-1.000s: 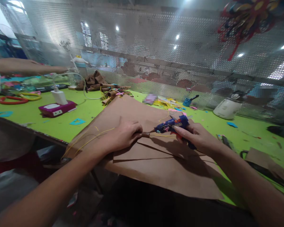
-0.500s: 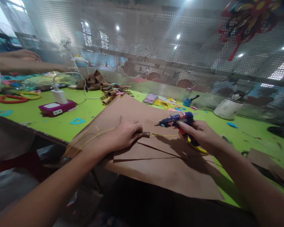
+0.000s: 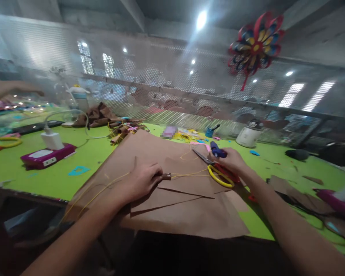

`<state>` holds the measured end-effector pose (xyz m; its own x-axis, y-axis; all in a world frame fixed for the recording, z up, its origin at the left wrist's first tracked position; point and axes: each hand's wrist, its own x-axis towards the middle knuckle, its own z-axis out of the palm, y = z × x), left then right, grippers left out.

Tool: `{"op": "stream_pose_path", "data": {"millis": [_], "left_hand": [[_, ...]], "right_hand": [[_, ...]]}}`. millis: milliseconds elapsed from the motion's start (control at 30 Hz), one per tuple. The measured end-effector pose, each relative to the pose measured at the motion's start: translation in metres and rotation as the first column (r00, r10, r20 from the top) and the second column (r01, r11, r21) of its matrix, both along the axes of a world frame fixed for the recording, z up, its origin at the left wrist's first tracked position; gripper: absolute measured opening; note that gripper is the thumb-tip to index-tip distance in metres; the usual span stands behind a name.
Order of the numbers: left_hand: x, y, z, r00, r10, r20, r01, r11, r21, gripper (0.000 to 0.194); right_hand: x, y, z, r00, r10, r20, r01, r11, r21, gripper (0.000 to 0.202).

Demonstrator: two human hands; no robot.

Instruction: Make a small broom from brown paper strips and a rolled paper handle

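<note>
My left hand (image 3: 145, 179) is closed on a small brown roll (image 3: 167, 176) lying on large brown paper (image 3: 186, 214). Yellow string (image 3: 186, 174) runs out of the roll to the right, and more strands lie left of my wrist. My right hand (image 3: 230, 160) grips a blue glue gun (image 3: 218, 150), seen from its back end, at the paper's right side. Beside and below it lie scissors (image 3: 220, 177) with yellow and red on their handles.
Brown rolls with yellow string (image 3: 122, 132) lie behind the paper. A purple power strip (image 3: 47, 156) with a white plug is at left, a white bottle (image 3: 248, 135) at back right. Another person's hand (image 3: 25, 87) reaches in at far left.
The view has shifted up and to the right. My right hand has turned the glue gun away and moved it to the scissors, now more exposed. My left hand keeps the roll.
</note>
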<state>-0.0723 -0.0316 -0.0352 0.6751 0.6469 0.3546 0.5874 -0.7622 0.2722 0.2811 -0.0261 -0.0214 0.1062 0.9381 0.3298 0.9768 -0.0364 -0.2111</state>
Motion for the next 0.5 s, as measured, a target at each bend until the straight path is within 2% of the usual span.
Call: {"op": "stream_pose_path", "data": {"millis": [133, 233, 500], "left_hand": [[-0.002, 0.006, -0.003, 1.0, -0.028, -0.002, 0.028, 1.0, 0.005, 0.022], [-0.002, 0.008, -0.002, 0.999, -0.048, -0.015, 0.048, 0.999, 0.001, 0.023], [-0.003, 0.007, -0.001, 0.999, -0.043, -0.02, 0.044, 0.999, 0.026, 0.028]], "right_hand": [[0.013, 0.009, -0.01, 0.995, -0.082, 0.064, 0.084, 0.996, -0.022, 0.032], [0.015, 0.013, -0.008, 0.991, -0.087, 0.105, 0.093, 0.995, -0.046, 0.034], [0.009, 0.044, 0.024, 0.972, 0.025, 0.236, 0.028, 0.976, -0.215, 0.029]]}}
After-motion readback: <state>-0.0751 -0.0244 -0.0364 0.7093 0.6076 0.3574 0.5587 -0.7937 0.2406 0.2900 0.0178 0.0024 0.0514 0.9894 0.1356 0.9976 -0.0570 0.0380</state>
